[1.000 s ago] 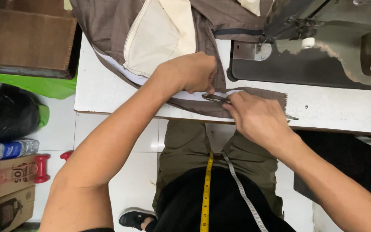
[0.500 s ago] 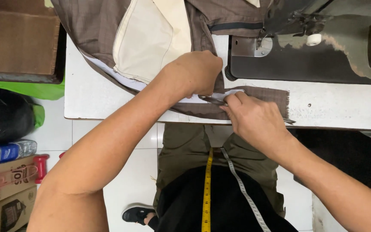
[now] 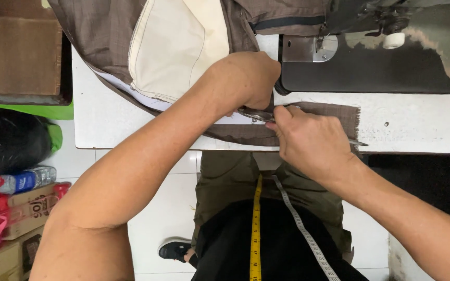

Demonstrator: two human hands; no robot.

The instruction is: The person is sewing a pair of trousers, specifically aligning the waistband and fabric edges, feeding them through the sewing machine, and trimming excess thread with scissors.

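Observation:
A brown checked garment [image 3: 100, 36] with a cream lining [image 3: 178, 47] lies across the white sewing table [image 3: 105, 125]. My left hand [image 3: 248, 78] is closed on the garment's edge near the table's middle. My right hand [image 3: 311, 140] grips small metal snips [image 3: 259, 115], whose blades point left under my left hand. The snips' tail pokes out to the right of my right hand. A brown strip of the fabric [image 3: 339, 112] runs to the right along the table's front.
The sewing machine [image 3: 371, 57] with its dark bed stands at the back right. A tape measure [image 3: 257, 229] hangs from my neck over my lap. On the floor at left are a black bag [image 3: 6, 140], a water bottle [image 3: 24, 181] and cardboard boxes [image 3: 24, 211].
The view has shifted so the table sits lower and closer. Both hands stay together at the garment's edge, with the snips still in my right hand.

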